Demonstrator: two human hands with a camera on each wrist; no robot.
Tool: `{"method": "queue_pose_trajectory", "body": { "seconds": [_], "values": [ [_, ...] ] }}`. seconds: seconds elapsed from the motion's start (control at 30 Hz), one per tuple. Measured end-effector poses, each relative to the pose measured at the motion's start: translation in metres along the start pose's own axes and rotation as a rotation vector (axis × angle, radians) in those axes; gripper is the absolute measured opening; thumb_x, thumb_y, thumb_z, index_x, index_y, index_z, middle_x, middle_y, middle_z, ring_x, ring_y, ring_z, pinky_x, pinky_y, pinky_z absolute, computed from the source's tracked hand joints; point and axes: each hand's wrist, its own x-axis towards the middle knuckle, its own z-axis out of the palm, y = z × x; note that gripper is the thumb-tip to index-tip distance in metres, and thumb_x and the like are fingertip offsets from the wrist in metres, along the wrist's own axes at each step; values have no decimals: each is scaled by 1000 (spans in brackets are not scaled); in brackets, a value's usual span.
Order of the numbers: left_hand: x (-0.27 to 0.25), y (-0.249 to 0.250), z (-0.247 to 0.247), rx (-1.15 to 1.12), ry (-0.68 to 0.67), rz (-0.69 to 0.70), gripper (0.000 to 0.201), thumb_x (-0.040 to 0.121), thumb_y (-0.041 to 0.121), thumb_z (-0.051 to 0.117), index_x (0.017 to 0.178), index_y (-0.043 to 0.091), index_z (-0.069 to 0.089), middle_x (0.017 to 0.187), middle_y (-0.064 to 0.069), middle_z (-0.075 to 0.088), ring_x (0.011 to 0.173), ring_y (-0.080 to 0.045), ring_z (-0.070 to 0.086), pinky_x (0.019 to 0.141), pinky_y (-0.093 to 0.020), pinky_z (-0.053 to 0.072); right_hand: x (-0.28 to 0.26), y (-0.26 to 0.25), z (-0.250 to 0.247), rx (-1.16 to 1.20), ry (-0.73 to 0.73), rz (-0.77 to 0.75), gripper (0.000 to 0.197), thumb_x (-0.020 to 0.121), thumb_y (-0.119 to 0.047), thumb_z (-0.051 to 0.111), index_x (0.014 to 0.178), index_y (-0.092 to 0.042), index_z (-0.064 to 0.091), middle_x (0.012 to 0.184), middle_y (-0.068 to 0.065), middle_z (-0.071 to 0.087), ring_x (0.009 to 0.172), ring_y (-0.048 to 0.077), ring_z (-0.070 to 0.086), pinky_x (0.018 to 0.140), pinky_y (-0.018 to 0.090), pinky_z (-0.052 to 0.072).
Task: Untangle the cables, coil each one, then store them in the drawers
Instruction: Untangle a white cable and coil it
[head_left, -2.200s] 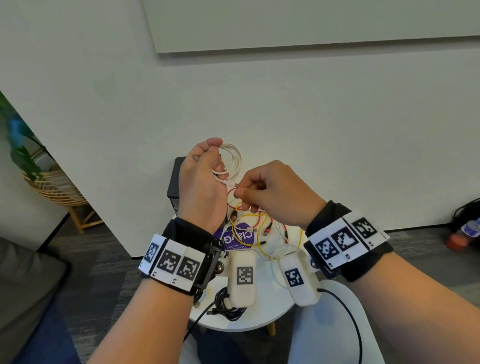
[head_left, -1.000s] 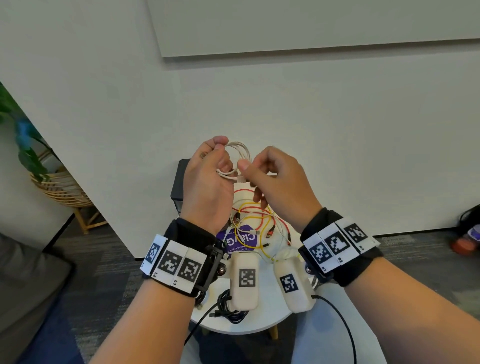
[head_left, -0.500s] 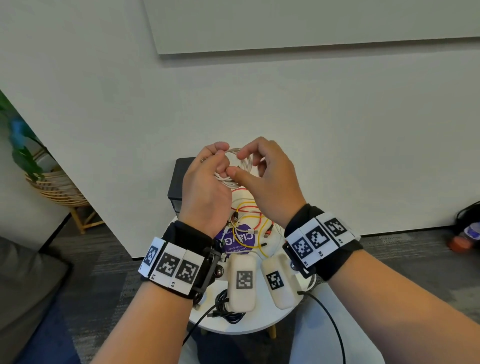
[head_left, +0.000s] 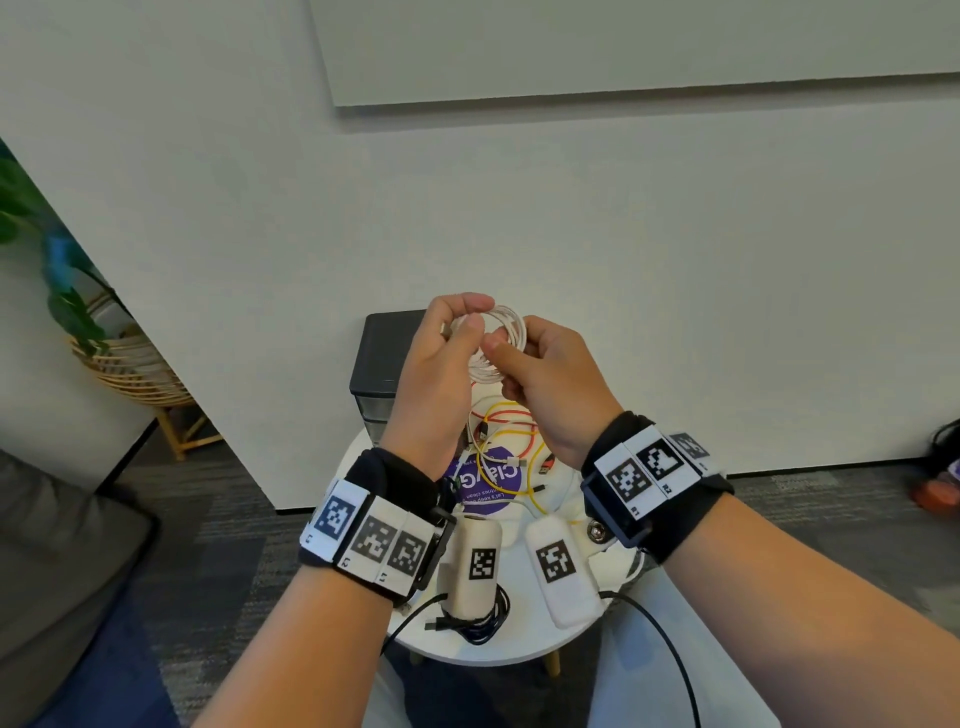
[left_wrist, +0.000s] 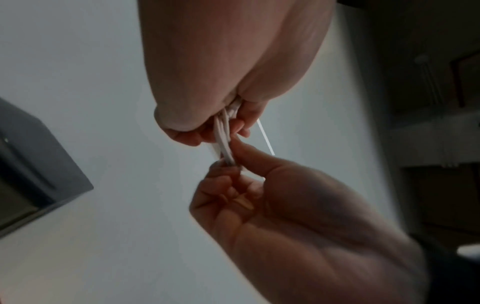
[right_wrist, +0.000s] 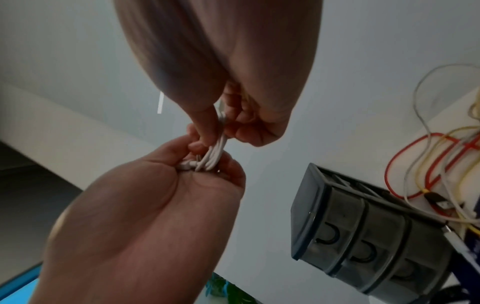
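Note:
A white cable (head_left: 508, 332) is wound into a small coil and held in the air above the round white table (head_left: 519, 647). My left hand (head_left: 470, 318) pinches the coil's left side between thumb and fingers. My right hand (head_left: 500, 349) pinches the strands at the coil's lower right. In the left wrist view the white cable (left_wrist: 224, 136) runs bunched between both hands. From the right wrist I see the same bundle of white cable (right_wrist: 214, 153). Tangled red and yellow cables (head_left: 511, 431) lie on the table. A dark grey drawer unit (head_left: 379, 358) with closed drawers (right_wrist: 363, 240) stands at the back left.
A coiled black cable (head_left: 483, 621) lies at the table's front edge, beside two white tagged pods (head_left: 472, 564). A purple round sticker (head_left: 488, 480) marks the tabletop. A plant in a wicker stand (head_left: 130, 364) is at the left, and a wall rises close behind the table.
My right hand has moved up and left from the cable's loose end to the coil, and the hanging tail is now gathered in. My left hand kept its hold.

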Motion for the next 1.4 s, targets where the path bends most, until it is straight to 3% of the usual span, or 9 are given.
{"method": "queue_pose_trajectory", "body": {
  "seconds": [0.1, 0.27, 0.47, 0.6, 0.7, 0.73, 0.83, 1.27, 1.4],
  "values": [
    [-1, -8, -4, 128, -54, 36, 18, 101, 23, 48, 110, 25, 63, 110, -7, 69, 98, -17, 67, 87, -38, 54, 2, 1, -2, -14, 25, 29, 16, 95, -16, 65, 91, 0, 65, 69, 10, 55, 54, 17, 47, 51, 31, 36],
    [-2, -7, -3, 2, -42, -16, 20, 107, 12, 43, 108, 13, 63, 69, 10, 60, 81, -11, 64, 74, -31, 52, -1, 2, -5, 92, -57, 134, 12, 96, -7, 62, 87, -7, 70, 67, 7, 59, 47, 12, 44, 48, 26, 34],
    [4, -1, -13, -193, -32, -93, 22, 108, 12, 41, 99, 7, 61, 63, 1, 42, 57, -9, 50, 73, -32, 46, -3, -5, -33, 189, -322, 213, 27, 92, 5, 47, 106, 5, 69, 91, 22, 71, 70, 23, 68, 66, 25, 59],
    [5, -3, -17, -232, -77, -140, 25, 110, 15, 39, 100, 5, 60, 67, 0, 41, 59, -11, 42, 69, -29, 45, -2, -4, -32, -226, -373, 13, 24, 92, 3, 61, 115, -2, 70, 98, 27, 70, 74, 22, 64, 67, 27, 56],
    [3, -6, -19, -194, -30, -147, 29, 110, 22, 39, 101, 6, 61, 66, -1, 45, 57, -11, 44, 58, -25, 47, -3, -2, -26, -432, -419, -161, 15, 91, -21, 72, 104, -15, 73, 90, 17, 69, 75, 34, 58, 75, 41, 53],
    [4, -9, -20, -176, 13, -146, 31, 110, 25, 40, 100, 6, 62, 65, -1, 47, 56, -11, 46, 55, -24, 48, -3, -1, -25, -467, -428, -179, 4, 92, -21, 72, 93, -19, 71, 79, 8, 66, 71, 31, 55, 72, 39, 51],
    [4, -21, -21, -62, 151, -116, 39, 110, 31, 40, 96, 6, 66, 62, -3, 56, 55, -13, 50, 51, -25, 46, -2, 2, -19, -619, -411, -203, 34, 93, -17, 70, 69, -29, 50, 62, -13, 45, 57, 5, 38, 58, 20, 34],
    [8, -53, -28, 191, 376, -180, 49, 109, 41, 39, 78, 16, 68, 62, -1, 60, 66, -21, 58, 71, -42, 47, -16, 13, -14, -931, -560, -77, 14, 96, -20, 63, 84, -20, 55, 74, -5, 52, 66, 9, 45, 62, 24, 34],
    [9, -59, -26, 417, 395, -67, 47, 110, 31, 37, 74, 15, 64, 70, 0, 60, 78, -22, 60, 83, -40, 48, -20, 10, -6, -824, -582, -70, 11, 82, -30, 64, 77, -22, 57, 82, 2, 62, 79, 24, 59, 74, 41, 50]
  ]
}}
